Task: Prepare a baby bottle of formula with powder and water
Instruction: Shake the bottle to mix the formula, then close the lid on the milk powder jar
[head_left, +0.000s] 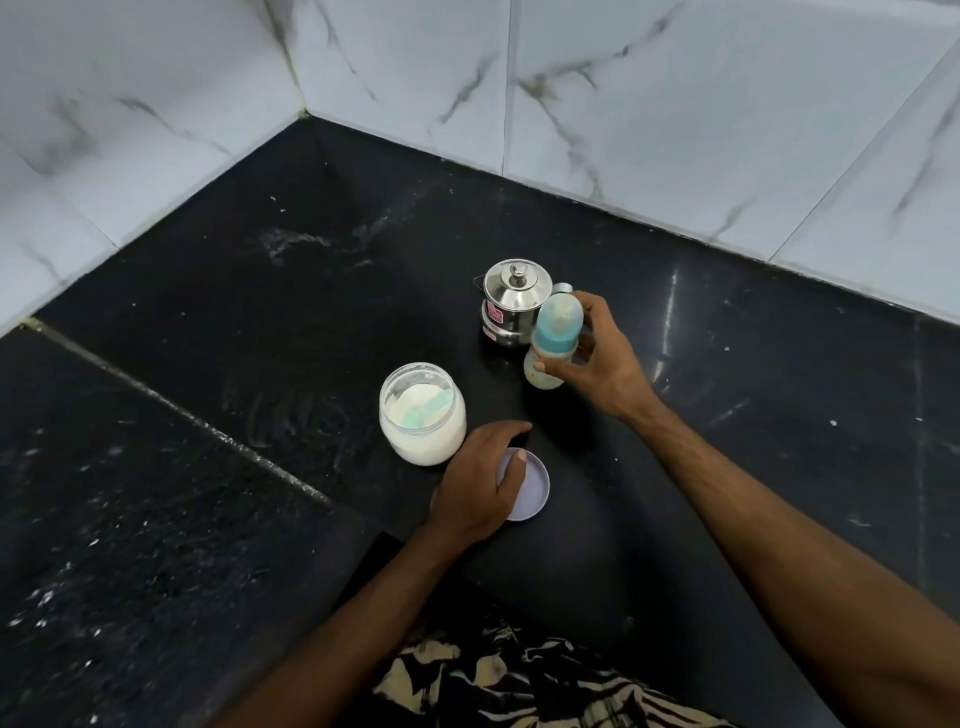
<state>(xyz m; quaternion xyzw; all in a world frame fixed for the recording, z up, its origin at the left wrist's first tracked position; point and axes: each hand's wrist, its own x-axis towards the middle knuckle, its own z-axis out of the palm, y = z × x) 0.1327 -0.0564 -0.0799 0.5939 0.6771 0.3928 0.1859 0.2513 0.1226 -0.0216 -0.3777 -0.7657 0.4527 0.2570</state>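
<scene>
Right hand (597, 364) grips baby bottle (551, 340); left hand (475, 486) on jar lid (530, 486).

Bottle has a teal collar and clear cap on, tilted, just in front of the steel pot (511, 304), fingers and thumb curled round its middle. Can't tell if its base touches the black counter (208, 312). Left fingers curl over the lilac lid lying flat on the counter, thumb on top. Open powder jar (422, 413) stands just left of the lid, teal scoop (431, 410) inside on the powder.
</scene>
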